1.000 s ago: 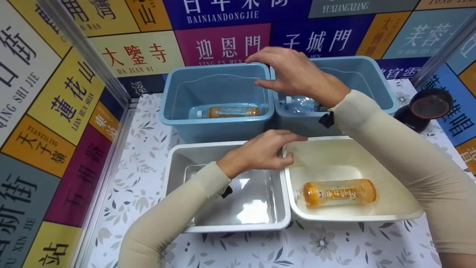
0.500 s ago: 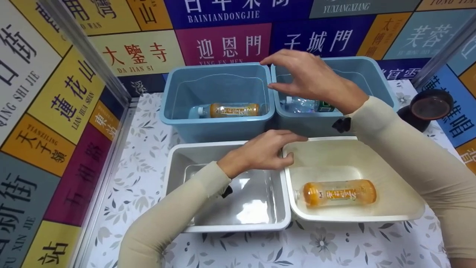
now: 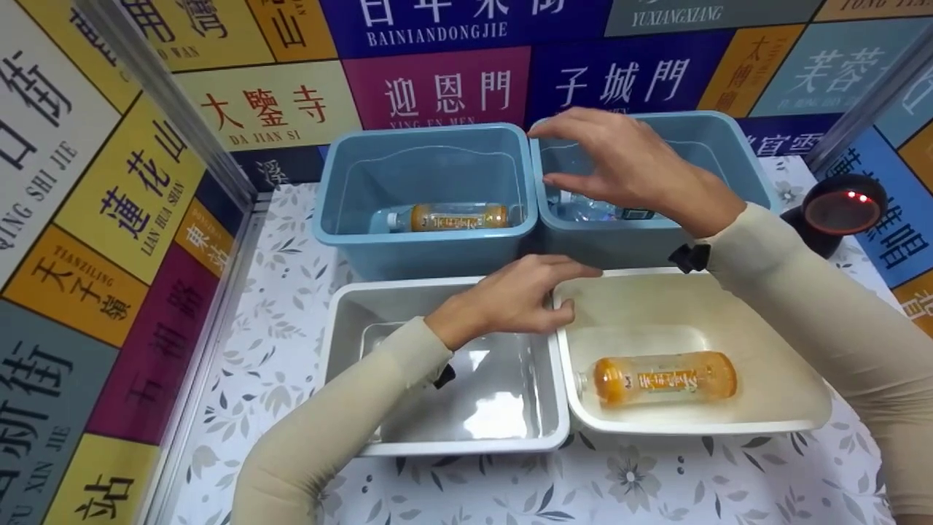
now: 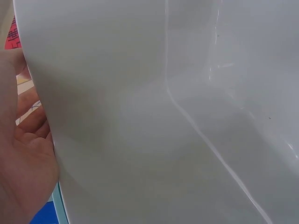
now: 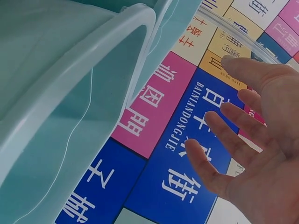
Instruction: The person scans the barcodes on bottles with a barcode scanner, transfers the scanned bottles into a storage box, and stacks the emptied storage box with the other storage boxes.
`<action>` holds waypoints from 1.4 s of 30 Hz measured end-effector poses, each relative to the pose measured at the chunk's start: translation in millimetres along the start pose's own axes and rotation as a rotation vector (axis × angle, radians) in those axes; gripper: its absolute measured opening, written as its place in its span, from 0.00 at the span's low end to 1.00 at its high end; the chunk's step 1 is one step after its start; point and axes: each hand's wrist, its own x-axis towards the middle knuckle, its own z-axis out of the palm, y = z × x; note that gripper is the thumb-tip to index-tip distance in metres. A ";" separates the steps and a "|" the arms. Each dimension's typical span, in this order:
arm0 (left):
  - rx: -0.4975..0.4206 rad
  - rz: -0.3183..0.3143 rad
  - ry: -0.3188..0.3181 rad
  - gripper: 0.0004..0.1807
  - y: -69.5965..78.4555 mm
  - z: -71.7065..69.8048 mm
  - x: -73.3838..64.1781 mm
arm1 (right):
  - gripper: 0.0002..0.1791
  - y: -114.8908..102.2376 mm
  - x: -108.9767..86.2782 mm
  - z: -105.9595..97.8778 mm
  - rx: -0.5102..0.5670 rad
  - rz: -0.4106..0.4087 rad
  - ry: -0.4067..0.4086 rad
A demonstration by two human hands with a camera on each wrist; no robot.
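My right hand (image 3: 627, 164) hangs over the right blue bin (image 3: 751, 171). Its fingers are spread and loosely bent, and the right wrist view shows nothing in the palm. Beneath it, a clear plastic bottle (image 3: 590, 210) lies partly hidden in that bin. An orange-labelled drink bottle (image 3: 459, 217) lies on its side in the left blue bin (image 3: 328, 193). My left hand (image 3: 514, 295) is at the adjoining rims of the grey bin (image 3: 444, 446) and the cream bin (image 3: 700, 426), its fingers loosely bent and holding nothing. Another orange drink bottle (image 3: 665, 378) lies in the cream bin.
A dark round-headed device (image 3: 842, 208) with small red lights stands right of the blue bins. The bins sit on a floral tablecloth (image 3: 627, 477). Panels with large printed characters (image 3: 437, 84) rise behind and at the sides.
My right hand has shifted right and slightly down, from the left blue bin's edge to over the right one. The bottle in the left blue bin has turned. Red lights now show on the device.
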 end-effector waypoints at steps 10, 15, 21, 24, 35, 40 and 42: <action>-0.003 -0.003 -0.002 0.29 -0.3 0.1 -1.0 | 0.33 1.7 -15.7 1.3 0.001 0.030 -0.006; -0.001 -0.009 0.007 0.29 -0.7 0.0 -3.0 | 0.33 1.7 -21.5 1.8 0.013 0.020 0.000; 0.000 -0.018 0.010 0.29 -0.4 0.2 -4.2 | 0.33 1.1 -27.0 2.9 0.023 -0.005 0.005; 0.006 -0.025 0.007 0.29 -0.4 0.7 -4.7 | 0.33 1.6 -30.0 3.7 0.027 -0.011 0.008; 0.009 -0.013 -0.002 0.29 0.2 1.4 -1.7 | 0.33 4.0 -47.2 2.6 -0.007 -0.009 -0.014; 0.011 -0.011 -0.005 0.29 0.6 0.8 -0.8 | 0.34 2.5 -53.1 0.6 -0.016 -0.008 -0.015; 0.011 -0.014 -0.007 0.29 0.7 0.3 -0.7 | 0.34 2.6 -55.3 0.1 -0.017 -0.013 -0.010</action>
